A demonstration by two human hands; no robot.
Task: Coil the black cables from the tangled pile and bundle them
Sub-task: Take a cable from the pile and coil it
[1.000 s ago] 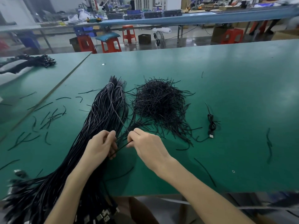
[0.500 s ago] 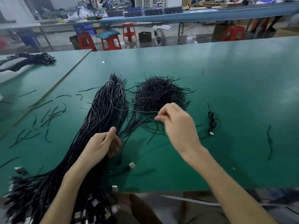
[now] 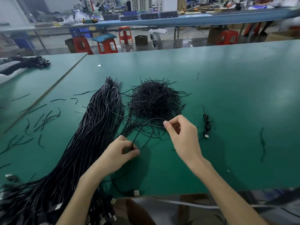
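A long thick bundle of black cables [image 3: 84, 143] lies across the green table [image 3: 227, 78] from the middle down to the near-left edge, with plugs hanging over it. One black cable [image 3: 146, 123] arcs between my hands. My left hand [image 3: 120, 153] pinches it near its lower part, and its plug end [image 3: 136, 192] lies at the table's front edge. My right hand [image 3: 183, 135] pinches the same cable further along, just in front of a round heap of short black ties [image 3: 154, 99].
A coiled, tied cable with a USB plug [image 3: 206, 125] lies right of my right hand. Loose black ties [image 3: 43, 119] are scattered at the left, and one [image 3: 262, 143] at the right. More cable bundles [image 3: 30, 62] sit on the neighbouring table at far left.
My right hand drew the single cable out to the right and now holds it lower, forming a loop. My left hand moved right and took hold of that cable. The plug slid toward the table's front edge.
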